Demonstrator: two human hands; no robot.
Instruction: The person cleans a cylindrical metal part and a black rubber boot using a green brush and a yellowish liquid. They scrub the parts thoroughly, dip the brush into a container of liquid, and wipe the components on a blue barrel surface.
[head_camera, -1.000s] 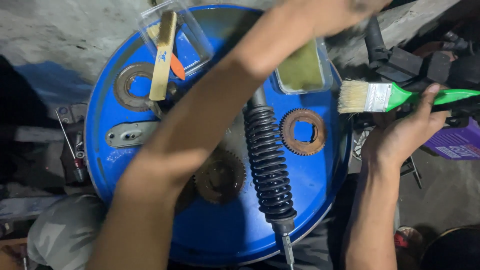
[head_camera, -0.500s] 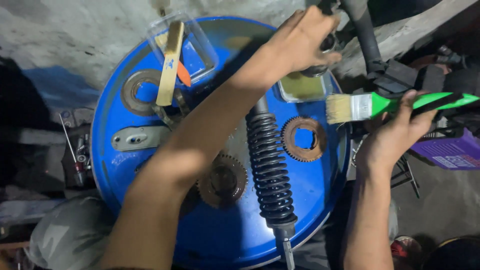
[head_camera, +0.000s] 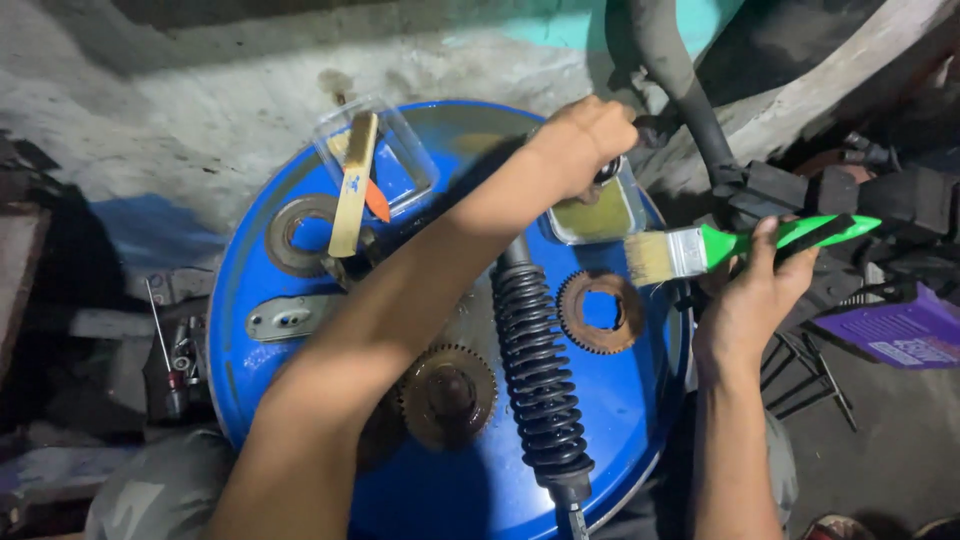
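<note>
Green-handled bristle brush in right hand | left hand possibly gripping metal part

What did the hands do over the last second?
The left hand drew back from beyond the drum's far edge to the clear tray; what it grips is unclear. The right hand swung the green brush toward that tray. The gears and spring stayed put.

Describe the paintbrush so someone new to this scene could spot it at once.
Start at the round blue drum top with the black coil spring lying on it. At its right edge, the right hand holds the paintbrush level, its pale bristles near the clear tray of yellowish liquid. Its bright green handle is unique here.
</note>
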